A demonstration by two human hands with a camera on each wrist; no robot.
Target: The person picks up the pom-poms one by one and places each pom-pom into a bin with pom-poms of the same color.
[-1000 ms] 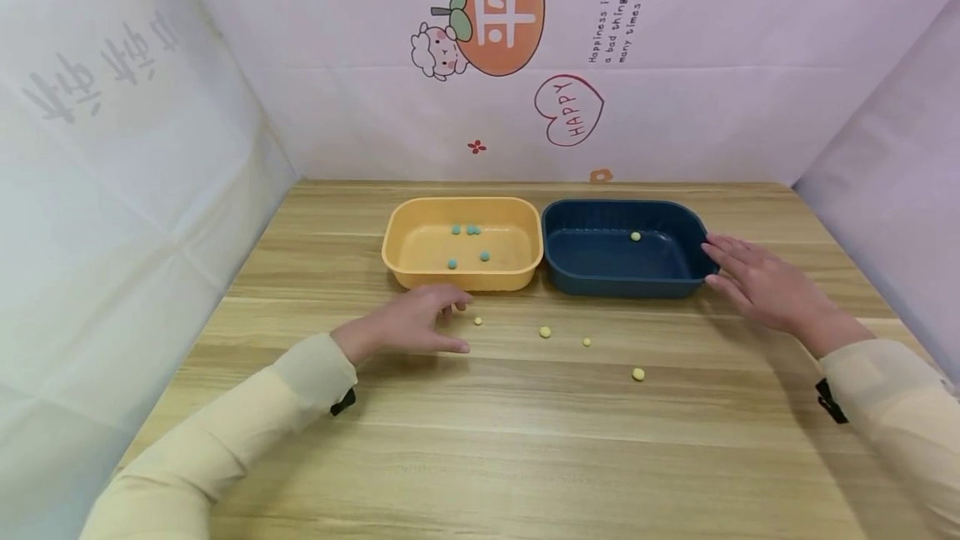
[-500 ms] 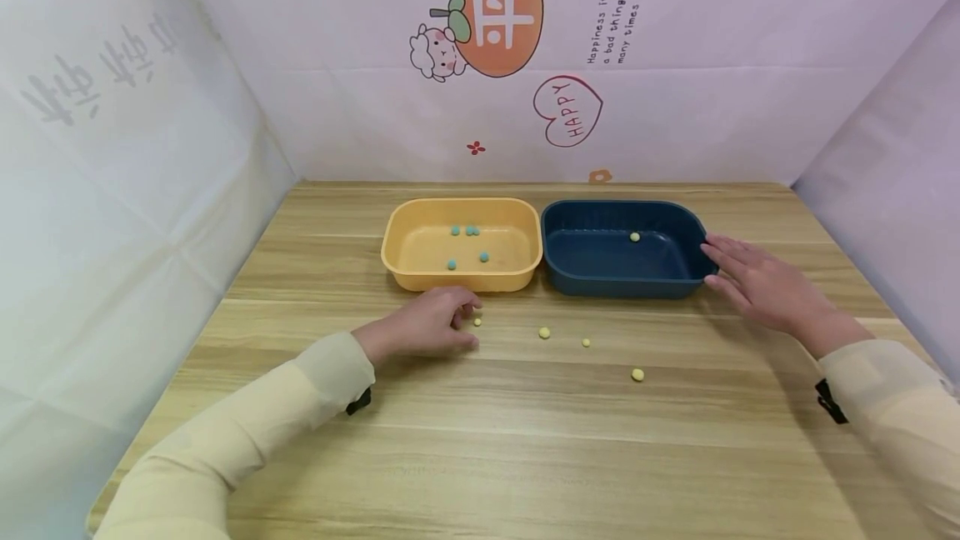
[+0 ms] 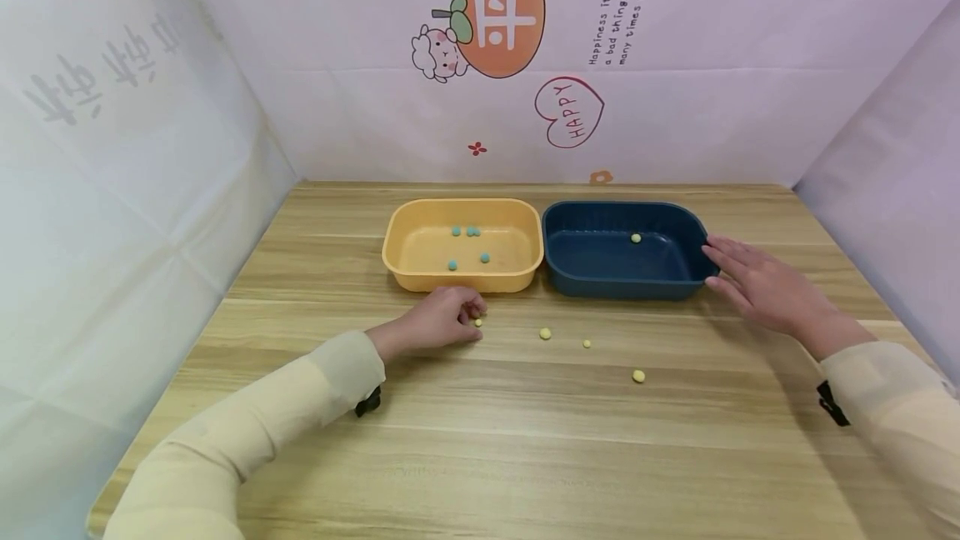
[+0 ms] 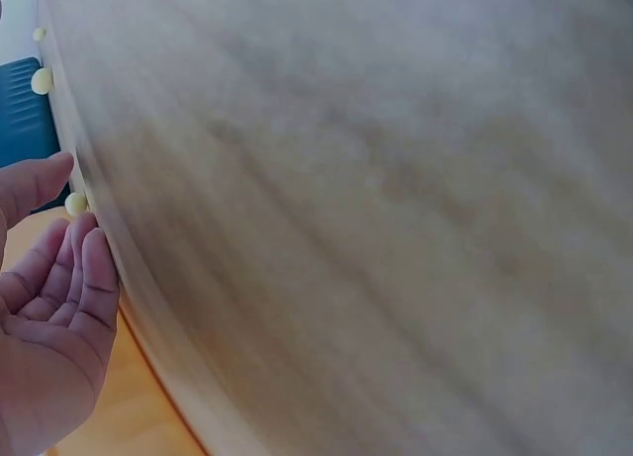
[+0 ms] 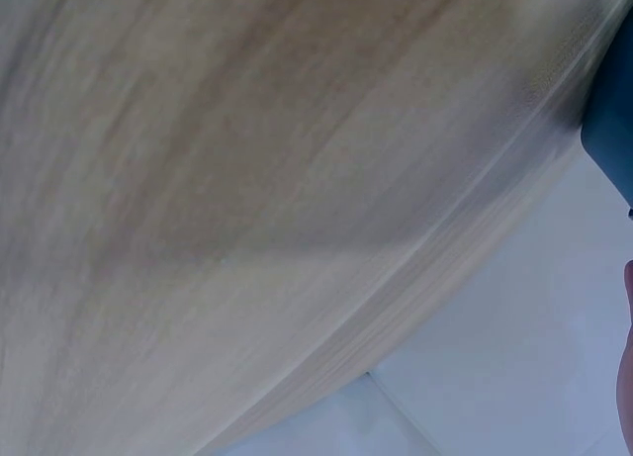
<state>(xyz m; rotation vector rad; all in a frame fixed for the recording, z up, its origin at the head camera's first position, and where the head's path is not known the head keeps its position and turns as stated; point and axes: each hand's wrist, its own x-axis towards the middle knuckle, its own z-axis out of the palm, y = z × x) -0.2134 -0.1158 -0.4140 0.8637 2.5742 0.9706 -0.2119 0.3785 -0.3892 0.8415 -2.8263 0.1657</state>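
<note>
The left hand [image 3: 433, 320] has its thumb and curved fingers parted around a small yellow ball [image 3: 478, 323] on the surface [image 3: 525, 448]; the right hand [image 3: 768, 290], fingers extended, lies at the blue tray [image 3: 630, 287]'s right end

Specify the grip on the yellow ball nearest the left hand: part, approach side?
Pinch the yellow ball across its round middle, probably from its left: the left hand has thumb and fingers either side of it, and the yellow-orange tray stands close behind.
</note>
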